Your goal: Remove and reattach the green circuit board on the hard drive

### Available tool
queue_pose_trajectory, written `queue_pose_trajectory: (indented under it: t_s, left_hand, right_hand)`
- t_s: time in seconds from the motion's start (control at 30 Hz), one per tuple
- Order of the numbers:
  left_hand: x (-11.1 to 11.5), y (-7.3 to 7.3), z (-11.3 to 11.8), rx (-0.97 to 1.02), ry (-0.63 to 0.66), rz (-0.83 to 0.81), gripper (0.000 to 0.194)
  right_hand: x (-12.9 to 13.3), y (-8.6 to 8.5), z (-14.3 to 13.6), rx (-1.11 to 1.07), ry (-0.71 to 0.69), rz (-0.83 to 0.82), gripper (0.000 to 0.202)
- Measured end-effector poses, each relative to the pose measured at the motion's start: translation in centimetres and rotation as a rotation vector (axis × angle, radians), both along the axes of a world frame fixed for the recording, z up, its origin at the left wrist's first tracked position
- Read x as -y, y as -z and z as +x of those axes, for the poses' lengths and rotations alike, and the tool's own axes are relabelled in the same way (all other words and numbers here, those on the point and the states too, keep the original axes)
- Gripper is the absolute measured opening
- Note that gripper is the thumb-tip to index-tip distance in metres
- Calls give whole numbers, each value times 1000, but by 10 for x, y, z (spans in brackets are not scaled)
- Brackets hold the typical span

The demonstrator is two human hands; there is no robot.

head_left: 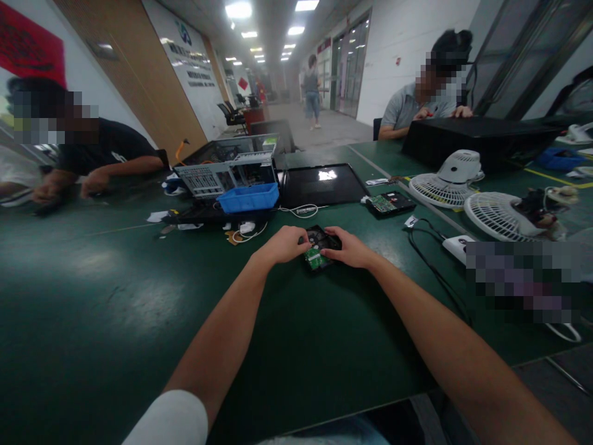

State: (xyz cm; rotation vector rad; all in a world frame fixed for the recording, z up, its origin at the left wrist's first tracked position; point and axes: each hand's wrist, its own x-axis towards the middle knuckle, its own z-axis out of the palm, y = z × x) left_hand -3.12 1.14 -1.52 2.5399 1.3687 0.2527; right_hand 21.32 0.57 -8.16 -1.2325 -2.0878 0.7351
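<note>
A hard drive (319,254) with a black casing and a green circuit board facing up is at the middle of the green table, between my two hands. My left hand (288,243) grips its left side, thumb and fingers bent in around the edge. On the opposite side, my right hand (348,247) holds the right edge, thumb over the top and fingers at the far corner. Beyond my right hand lies a second hard drive (390,203), also with its green board up. A white cable (303,211) curls on the table beyond my hands.
An opened computer case (222,176) stands at the back left, with a blue tray (249,198) in front. A black panel (324,184) lies behind. White fan parts (438,185), a black cable (430,262) and a power strip (456,247) are at right. Two people sit across the table.
</note>
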Motion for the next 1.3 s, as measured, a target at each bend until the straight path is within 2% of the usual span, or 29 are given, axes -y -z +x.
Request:
queue_pose_trajectory:
  t_s: [0.13, 0.23, 0.53, 0.63, 0.77, 0.83, 0.97, 1.17, 1.3]
  left_hand:
    - [0, -8, -4, 79, -63, 55, 24]
    - [-3, -8, -8, 92, -84, 83, 23]
    - [-17, 14, -16, 0, -206, 80, 46]
    - [-18, 17, -17, -8, -216, 49, 51]
    - [-17, 19, -18, 28, -211, -17, 53]
    - [-15, 19, -19, 53, -202, -76, 53]
    - [-13, 18, -20, 61, -196, -120, 50]
    - [-16, 16, -24, -5, -243, -74, 36]
    - [-15, 6, -26, 27, -309, 0, 27]
  right_hand:
    - [0, 0, 0, -3, 1, -12, 70]
    - [1, -3, -1, 5, 6, -24, 71]
    - [5, -9, -5, 43, 51, -20, 66]
    - [3, -13, -4, 76, 123, -22, 60]
    - [0, -19, 1, 197, 282, -80, 42]
    - [0, -21, 3, 188, 301, -169, 42]
    - [3, -23, 5, 40, 231, -319, 45]
    - [-1, -19, 8, -85, 271, -306, 39]
    - [-3, -19, 11, -63, 291, -278, 36]
